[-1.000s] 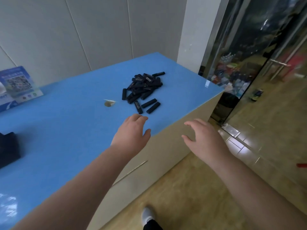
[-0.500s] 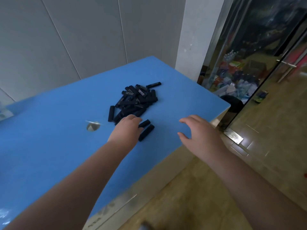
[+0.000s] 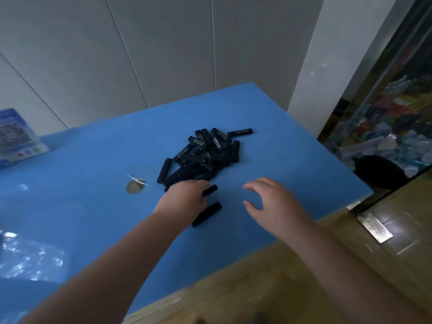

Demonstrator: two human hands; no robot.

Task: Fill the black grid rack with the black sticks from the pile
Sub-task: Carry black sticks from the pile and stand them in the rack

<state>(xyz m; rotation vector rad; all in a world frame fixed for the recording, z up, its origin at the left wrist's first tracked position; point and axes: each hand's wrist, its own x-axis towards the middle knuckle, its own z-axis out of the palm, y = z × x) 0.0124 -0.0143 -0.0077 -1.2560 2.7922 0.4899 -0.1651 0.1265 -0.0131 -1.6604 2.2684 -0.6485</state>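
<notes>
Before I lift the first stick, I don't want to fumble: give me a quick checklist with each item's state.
1. Left hand on a stick at the near edge of the pile: ok.
2. Grip closed round that stick: cannot tell, fingers hide it.
3. Right hand free, holding nothing: ok.
4. Loose stick beside the left hand, clear to take next: ok.
5. Black grid rack in sight: not ok, out of view.

Left hand (image 3: 184, 198) covers near end of one stick (image 3: 209, 190); finger grip not discernible. Pile (image 3: 203, 155) lettering blurred, unreadable. Leaflet (image 3: 14, 136) cut by left edge. Tabletop (image 3: 93, 160) cut off at left.
</notes>
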